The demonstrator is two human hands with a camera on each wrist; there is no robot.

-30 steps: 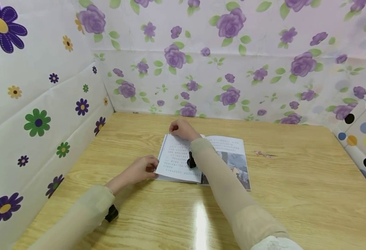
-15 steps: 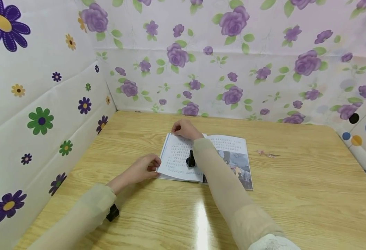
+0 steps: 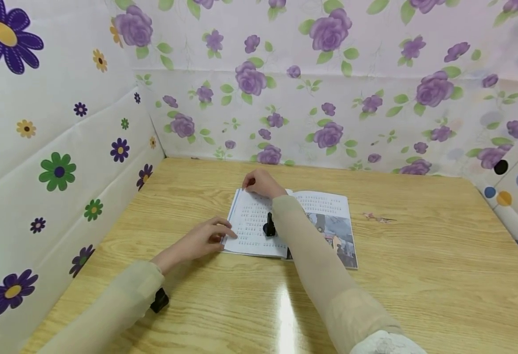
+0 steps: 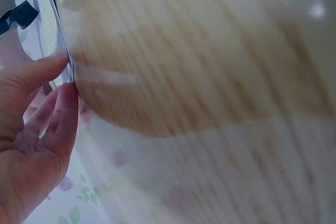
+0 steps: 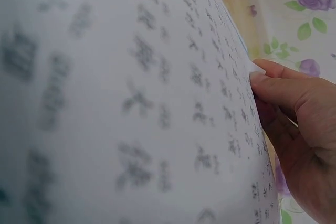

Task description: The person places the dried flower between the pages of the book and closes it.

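An open book lies on the table, printed text on its left page and a grey-blue picture low on its right page. At the book's lower left edge my left hand holds the edge, its index finger lying over the page. The left wrist view has thumb and fingertips of the left hand on either side of the thin book edge. My right hand reaches across the left page to its top left corner. Thumb and finger of the right hand pinch the page there.
The wooden table runs back to a flowered cloth wall, with another patterned cloth along the left. A small pink flower pattern shows right of the book. Black wrist devices sit on both arms.
My left index finger has stretched out over the page, where it was curled at the edge before. The right hand keeps its place at the top corner. The head view shifted slightly.
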